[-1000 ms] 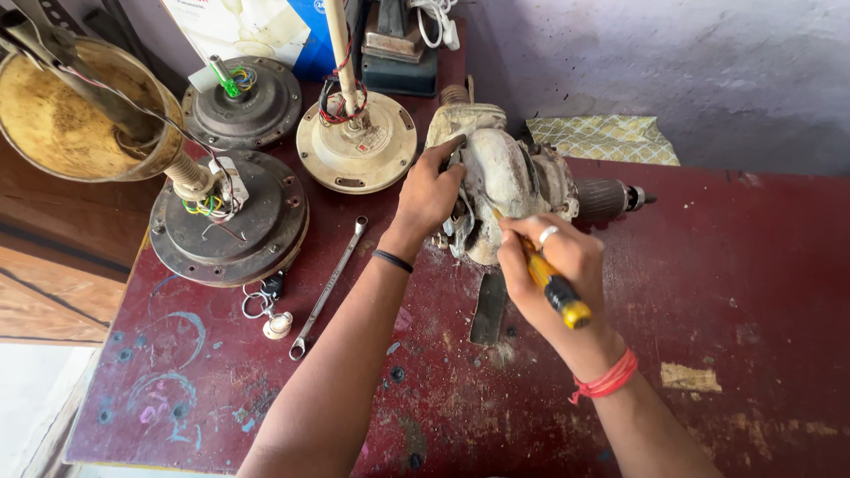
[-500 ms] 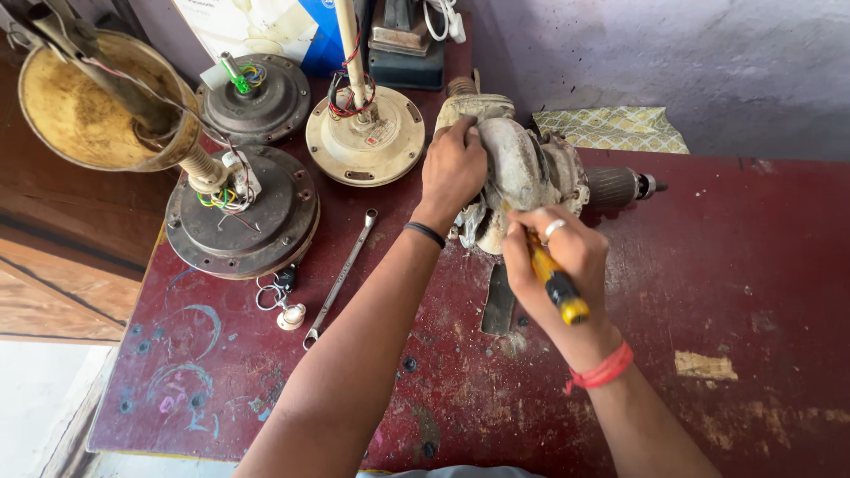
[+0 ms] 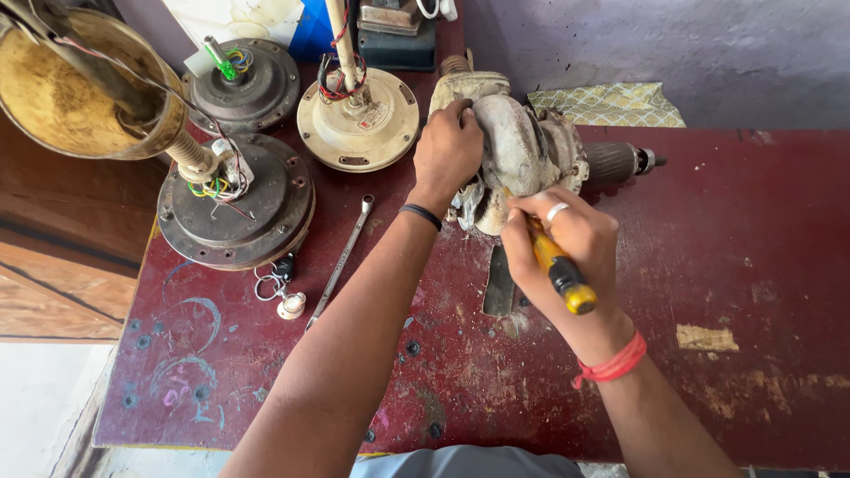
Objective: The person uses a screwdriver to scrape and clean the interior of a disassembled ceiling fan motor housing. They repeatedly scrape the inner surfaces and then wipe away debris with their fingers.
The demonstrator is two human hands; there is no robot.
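Bright, even daylight, soft shadows under the arms, sharp focus, slight wide-angle stretch at edges.

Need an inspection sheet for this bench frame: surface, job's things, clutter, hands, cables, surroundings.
Surface: worn dark-red tabletop, paint scuffed.
Job's things: dirty grey-white motor housing; yellow-and-black-handled screwdriver.
Clutter: three round fan motor units, one at; long steel spanner; key ring; patterned cloth.
Hands: left hand on housing; right hand grips screwdriver.
Cables: coloured wires on the fan motor units.
Surroundings: grey plastered wall.
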